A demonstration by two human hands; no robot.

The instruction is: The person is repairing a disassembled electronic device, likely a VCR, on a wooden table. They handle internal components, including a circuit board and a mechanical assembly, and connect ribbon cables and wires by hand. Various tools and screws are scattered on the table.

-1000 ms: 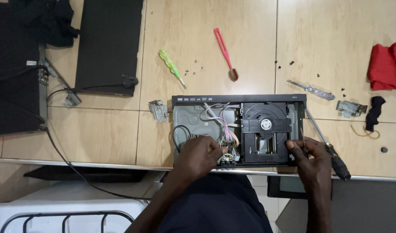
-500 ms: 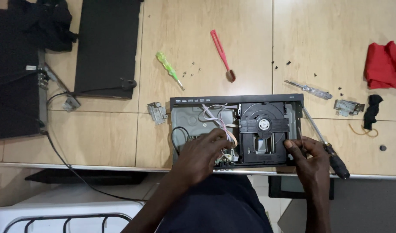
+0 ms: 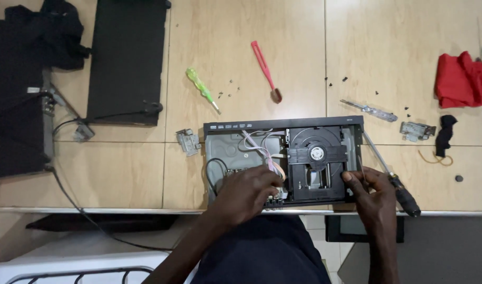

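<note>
While the opened disc player lies at the near edge of the wooden table, the person bends over it with both hands inside the metal case. The left hand is curled, its fingers closed around the bundle of pale pink and white wires near the circuit board, close to the front corner. The right hand rests on the right edge of the black disc drive; its fingertips press on the plastic frame, half bent, and I cannot tell if they pinch something small.

To do this well, I think the wires should be pulled by the plug and not by the thin strands, and the other hand should hold the drive steady so the light case does not slide.

The case is grey sheet metal, dull and flat; the drive is matte black plastic with a round hub. A long screwdriver with a black handle lies just beside the right hand. Farther off are a green screwdriver, a red plastic tool, a crumpled red cloth and tiny black screws.
</note>
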